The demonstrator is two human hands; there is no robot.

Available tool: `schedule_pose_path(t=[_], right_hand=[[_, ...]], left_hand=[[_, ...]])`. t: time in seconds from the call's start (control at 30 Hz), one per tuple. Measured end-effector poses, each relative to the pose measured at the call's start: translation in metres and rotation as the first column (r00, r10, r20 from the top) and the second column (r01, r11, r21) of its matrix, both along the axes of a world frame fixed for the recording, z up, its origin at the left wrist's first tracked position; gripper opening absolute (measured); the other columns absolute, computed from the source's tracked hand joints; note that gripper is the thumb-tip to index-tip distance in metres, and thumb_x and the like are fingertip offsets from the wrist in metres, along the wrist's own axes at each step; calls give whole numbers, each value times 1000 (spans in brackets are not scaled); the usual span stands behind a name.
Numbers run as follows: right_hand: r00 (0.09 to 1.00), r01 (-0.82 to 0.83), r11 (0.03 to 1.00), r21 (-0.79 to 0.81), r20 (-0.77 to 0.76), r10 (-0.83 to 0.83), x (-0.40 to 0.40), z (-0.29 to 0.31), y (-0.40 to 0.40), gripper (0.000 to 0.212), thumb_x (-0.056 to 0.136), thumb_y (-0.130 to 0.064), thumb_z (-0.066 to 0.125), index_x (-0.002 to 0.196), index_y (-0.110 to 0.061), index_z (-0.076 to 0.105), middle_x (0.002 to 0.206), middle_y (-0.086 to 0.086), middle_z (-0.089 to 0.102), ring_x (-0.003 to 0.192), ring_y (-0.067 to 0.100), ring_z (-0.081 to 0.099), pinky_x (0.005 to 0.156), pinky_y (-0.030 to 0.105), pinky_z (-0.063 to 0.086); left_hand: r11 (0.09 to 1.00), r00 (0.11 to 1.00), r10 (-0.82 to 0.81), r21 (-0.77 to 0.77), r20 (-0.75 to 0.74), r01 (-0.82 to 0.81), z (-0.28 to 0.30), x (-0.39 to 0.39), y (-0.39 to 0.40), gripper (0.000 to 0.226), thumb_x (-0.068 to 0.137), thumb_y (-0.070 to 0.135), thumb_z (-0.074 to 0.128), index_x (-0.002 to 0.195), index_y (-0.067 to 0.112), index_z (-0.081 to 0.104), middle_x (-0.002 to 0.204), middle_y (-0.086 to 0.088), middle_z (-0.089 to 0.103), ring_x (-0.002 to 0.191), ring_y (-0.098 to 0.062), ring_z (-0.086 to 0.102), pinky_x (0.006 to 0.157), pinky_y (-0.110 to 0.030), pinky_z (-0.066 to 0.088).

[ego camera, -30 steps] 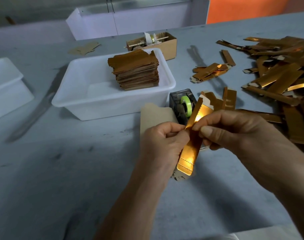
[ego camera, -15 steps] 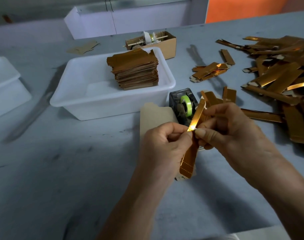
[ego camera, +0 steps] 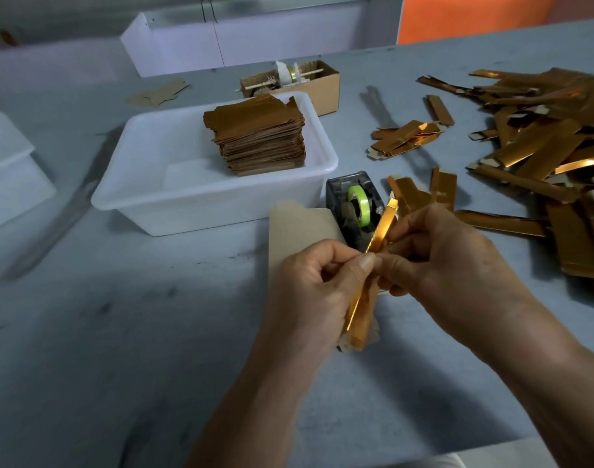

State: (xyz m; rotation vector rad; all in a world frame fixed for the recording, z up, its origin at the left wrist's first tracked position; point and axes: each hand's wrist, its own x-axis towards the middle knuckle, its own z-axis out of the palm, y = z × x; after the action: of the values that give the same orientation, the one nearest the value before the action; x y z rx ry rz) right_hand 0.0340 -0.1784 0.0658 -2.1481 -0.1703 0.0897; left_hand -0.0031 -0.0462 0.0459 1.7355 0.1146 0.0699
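Looking down from the head view, the left hand [ego camera: 314, 285] and right hand [ego camera: 447, 261] both pinch the gold card strip [ego camera: 383, 224] above the worktop [ego camera: 120, 332], near the tape holder [ego camera: 353, 201]. It showed its flat face a moment ago; now it is folded thin, so taping seems next.

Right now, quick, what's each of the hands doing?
Left hand: closed, pinching the gold card strip at its middle.
Right hand: closed, gripping the same strip.
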Motion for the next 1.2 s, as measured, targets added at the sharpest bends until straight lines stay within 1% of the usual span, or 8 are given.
schedule_pose_path(t=[0.2, 0.3, 0.57, 0.7, 0.8, 0.87, 0.97, 1.2], right_hand=[[988, -31, 983, 179, -147, 57, 0, 1, -3, 22, 75, -19, 69, 91, -19, 54, 70, 0, 70, 62, 4, 67, 52, 13, 53], [984, -38, 983, 179, -164, 67, 0, 5, -3, 24, 75, -19, 70, 92, -18, 54, 71, 0, 70, 64, 5, 68, 56, 17, 55], [992, -37, 981, -189, 115, 60, -3, 13, 1, 26, 77, -30, 69, 83, -32, 43, 75, -8, 63, 69, 1, 62, 62, 19, 51], [999, -7, 961, -277, 41, 19, 1, -4, -5, 23, 82, -27, 66, 88, -25, 44, 77, -7, 60, 68, 6, 60, 57, 18, 47], [991, 63, 994, 89, -121, -52, -4, -10, -16, 17, 81, -32, 62, 89, -19, 54, 69, 0, 68, 64, 10, 67, 64, 26, 54], [985, 99, 935, 341, -166, -44, -9, -4, -22, 37, 71, -50, 57, 92, -19, 59, 75, -7, 70, 72, 6, 68, 67, 24, 53], [966, -12, 887, 461, -224, 129, -15, -2, -17, 51, 59, -55, 61, 96, -20, 62, 82, -7, 71, 79, 6, 69, 62, 17, 54], [947, -16, 809, 588, -249, 200, -9, -8, -2, 27, 69, -25, 60, 94, -17, 68, 86, 1, 73, 82, 12, 70, 66, 18, 56]], left_hand=[[998, 998, 51, 28, -32, -50, -1, -1, -1, 16, 90, 27, 62, 76, 23, 69, 59, 7, 66, 53, -8, 62, 50, -23, 52], [987, 988, 151, 43, 25, -152, -2, -2, -10, 17, 89, 24, 63, 72, 21, 68, 60, 8, 66, 53, -7, 62, 47, -14, 48], [956, 940, 272, 53, 209, -288, -5, -4, -22, 15, 86, 17, 66, 71, 16, 67, 59, 8, 58, 54, -1, 54, 47, -9, 37], [964, 935, 257, -3, 243, -264, 9, -5, -15, 16, 89, 31, 61, 76, 22, 67, 66, 6, 62, 59, -6, 57, 49, -14, 43], [958, 920, 262, 40, 290, -285, 14, 1, -9, 15, 89, 27, 62, 76, 22, 65, 63, 13, 56, 58, -3, 51, 50, -10, 38], [952, 924, 287, 28, 251, -304, 12, 3, -9, 14, 89, 23, 64, 75, 19, 66, 61, 14, 56, 56, -2, 50, 50, -10, 36], [962, 948, 263, 22, 178, -271, 5, -2, -11, 15, 88, 26, 65, 75, 21, 66, 65, 9, 64, 59, -3, 58, 49, -14, 44], [988, 987, 152, -12, 52, -152, 3, -4, -5, 22, 86, 41, 63, 77, 22, 68, 65, 7, 64, 63, -8, 62, 52, -17, 48]])
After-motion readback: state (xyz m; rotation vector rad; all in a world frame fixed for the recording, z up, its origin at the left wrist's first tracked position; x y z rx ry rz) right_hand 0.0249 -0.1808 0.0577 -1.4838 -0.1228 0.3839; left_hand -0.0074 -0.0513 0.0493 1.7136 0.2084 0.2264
